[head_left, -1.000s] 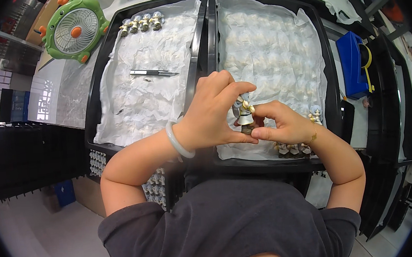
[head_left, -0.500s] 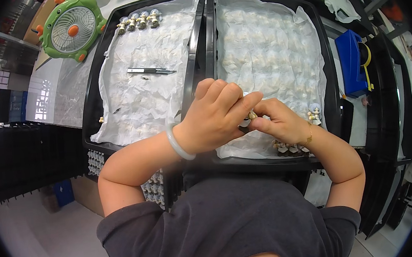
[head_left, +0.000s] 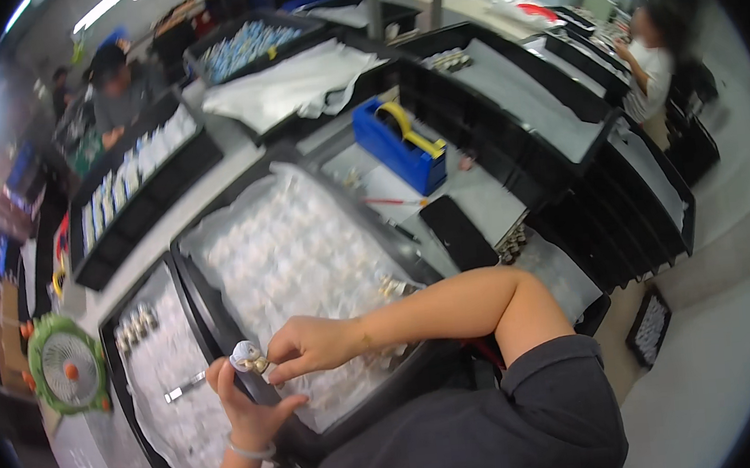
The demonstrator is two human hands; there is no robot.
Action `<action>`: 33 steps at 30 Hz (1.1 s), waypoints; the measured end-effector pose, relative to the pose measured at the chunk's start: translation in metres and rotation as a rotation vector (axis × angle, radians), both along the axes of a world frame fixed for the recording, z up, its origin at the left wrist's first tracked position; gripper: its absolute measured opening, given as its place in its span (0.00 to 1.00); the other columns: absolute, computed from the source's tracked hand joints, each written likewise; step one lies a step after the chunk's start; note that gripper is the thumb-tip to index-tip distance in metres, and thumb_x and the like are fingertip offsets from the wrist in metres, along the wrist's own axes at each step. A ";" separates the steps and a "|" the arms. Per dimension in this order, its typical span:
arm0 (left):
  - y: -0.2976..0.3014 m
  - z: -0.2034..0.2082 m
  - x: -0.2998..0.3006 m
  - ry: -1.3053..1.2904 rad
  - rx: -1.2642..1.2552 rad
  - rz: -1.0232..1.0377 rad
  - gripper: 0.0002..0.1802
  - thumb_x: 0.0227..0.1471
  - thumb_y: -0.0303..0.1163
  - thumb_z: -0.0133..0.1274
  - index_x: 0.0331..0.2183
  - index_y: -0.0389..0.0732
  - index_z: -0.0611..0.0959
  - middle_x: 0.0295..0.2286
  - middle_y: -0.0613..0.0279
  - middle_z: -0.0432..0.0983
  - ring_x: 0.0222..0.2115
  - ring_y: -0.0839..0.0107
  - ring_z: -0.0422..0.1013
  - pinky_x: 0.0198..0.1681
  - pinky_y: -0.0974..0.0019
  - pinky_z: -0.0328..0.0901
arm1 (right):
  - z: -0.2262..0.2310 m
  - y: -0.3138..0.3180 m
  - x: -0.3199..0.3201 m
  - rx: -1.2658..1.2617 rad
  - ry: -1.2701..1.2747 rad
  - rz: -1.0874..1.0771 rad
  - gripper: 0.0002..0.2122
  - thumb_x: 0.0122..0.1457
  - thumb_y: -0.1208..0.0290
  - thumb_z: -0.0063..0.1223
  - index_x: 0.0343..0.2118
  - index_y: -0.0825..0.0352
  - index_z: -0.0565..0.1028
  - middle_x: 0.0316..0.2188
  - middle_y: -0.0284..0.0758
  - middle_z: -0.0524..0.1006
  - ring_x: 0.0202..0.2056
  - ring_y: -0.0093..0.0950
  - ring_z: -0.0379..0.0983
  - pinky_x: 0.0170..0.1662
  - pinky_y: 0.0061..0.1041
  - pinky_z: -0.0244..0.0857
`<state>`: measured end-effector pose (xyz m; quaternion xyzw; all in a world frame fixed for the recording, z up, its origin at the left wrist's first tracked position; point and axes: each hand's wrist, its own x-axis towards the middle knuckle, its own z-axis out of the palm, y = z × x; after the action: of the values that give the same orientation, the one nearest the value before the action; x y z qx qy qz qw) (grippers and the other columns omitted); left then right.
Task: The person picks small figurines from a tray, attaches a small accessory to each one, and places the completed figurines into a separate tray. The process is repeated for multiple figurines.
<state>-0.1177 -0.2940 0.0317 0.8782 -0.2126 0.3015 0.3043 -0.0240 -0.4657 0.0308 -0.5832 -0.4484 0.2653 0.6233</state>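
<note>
A small figurine [head_left: 248, 357] with a pale, light-haired head is pinched between the thumb and fingers of my right hand [head_left: 306, 348]. Beside it is my left hand [head_left: 246, 410], its fingertips raised at the figurine's head and its thumb stretched out to the right, away from the fingers. Both hands are over the paper-lined black tray [head_left: 191, 250], near its left edge. In the narrower-looking tray to the left, several similar figurines [head_left: 138, 326] stand in a row, and a slim pen-like tool [head_left: 185, 387] lies on the white paper [head_left: 167, 359].
A green fan [head_left: 67, 368] stands at the left. Beyond the tray are a blue tape dispenser [head_left: 399, 147] and a flat black phone-like slab [head_left: 458, 233]. Stacked black trays [head_left: 604, 205] rise at the right. Other people [head_left: 126, 91] sit farther off at the back left and right.
My view has swung up and to the right, bringing the room in. My hands have come apart somewhat: the left thumb is now spread and the figurine's head shows.
</note>
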 end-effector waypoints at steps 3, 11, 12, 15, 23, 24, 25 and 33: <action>0.000 -0.001 0.010 0.172 -0.060 -0.017 0.51 0.28 0.47 0.63 0.51 0.39 0.57 0.40 0.50 0.56 0.40 0.58 0.56 0.44 0.56 0.52 | 0.036 -0.026 0.016 0.070 0.086 -0.110 0.15 0.52 0.62 0.52 0.22 0.72 0.73 0.17 0.31 0.72 0.21 0.15 0.64 0.25 0.18 0.59; -0.003 0.001 0.015 0.597 0.518 0.401 0.44 0.29 0.43 0.60 0.51 0.47 0.62 0.52 0.49 0.47 0.55 0.46 0.38 0.52 0.35 0.33 | 0.131 -0.152 0.143 -0.164 -0.549 -0.751 0.18 0.50 0.54 0.51 0.28 0.69 0.76 0.20 0.35 0.76 0.23 0.19 0.71 0.30 0.19 0.64; -0.004 0.000 0.017 0.621 0.511 0.403 0.44 0.29 0.42 0.59 0.51 0.46 0.62 0.53 0.49 0.45 0.56 0.46 0.37 0.52 0.34 0.32 | 0.144 -0.181 0.155 -0.341 -0.630 -0.867 0.18 0.49 0.55 0.51 0.28 0.69 0.76 0.20 0.36 0.76 0.23 0.20 0.72 0.30 0.19 0.65; -0.007 -0.003 0.023 0.670 0.495 0.406 0.42 0.29 0.42 0.59 0.50 0.46 0.64 0.53 0.49 0.46 0.55 0.47 0.38 0.52 0.35 0.33 | 0.121 -0.277 0.229 -0.533 -0.798 -1.205 0.16 0.46 0.55 0.52 0.23 0.66 0.76 0.17 0.37 0.75 0.22 0.27 0.74 0.26 0.24 0.65; -0.009 0.000 0.023 0.627 0.451 0.386 0.36 0.28 0.43 0.55 0.45 0.44 0.70 0.52 0.47 0.50 0.54 0.45 0.42 0.55 0.45 0.35 | 0.085 -0.428 0.331 -1.260 -0.707 -1.540 0.17 0.45 0.54 0.53 0.27 0.64 0.77 0.29 0.43 0.75 0.34 0.39 0.72 0.38 0.35 0.65; -0.009 0.000 0.023 0.638 0.465 0.399 0.36 0.27 0.43 0.55 0.45 0.44 0.71 0.52 0.46 0.50 0.54 0.45 0.42 0.55 0.45 0.35 | 0.081 -0.433 0.343 -1.331 -0.657 -1.546 0.17 0.45 0.54 0.53 0.28 0.65 0.76 0.31 0.44 0.75 0.36 0.39 0.72 0.39 0.35 0.65; -0.011 0.001 0.025 0.652 0.462 0.407 0.36 0.27 0.42 0.55 0.44 0.44 0.71 0.51 0.46 0.50 0.54 0.45 0.42 0.56 0.45 0.34 | 0.077 -0.435 0.350 -1.409 -0.610 -1.549 0.17 0.45 0.55 0.54 0.30 0.65 0.76 0.33 0.44 0.75 0.37 0.39 0.72 0.40 0.35 0.65; -0.016 0.002 0.032 0.665 0.473 0.404 0.32 0.23 0.41 0.53 0.39 0.45 0.75 0.50 0.51 0.54 0.54 0.45 0.44 0.55 0.43 0.35 | 0.049 -0.471 0.391 -1.582 -0.529 -1.600 0.19 0.45 0.56 0.55 0.36 0.65 0.74 0.39 0.42 0.73 0.42 0.39 0.70 0.42 0.35 0.65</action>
<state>-0.0854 -0.3099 0.0336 0.9966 0.0094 -0.0005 0.0823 0.3675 -0.9367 0.0803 -0.9651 0.2241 -0.1293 -0.0397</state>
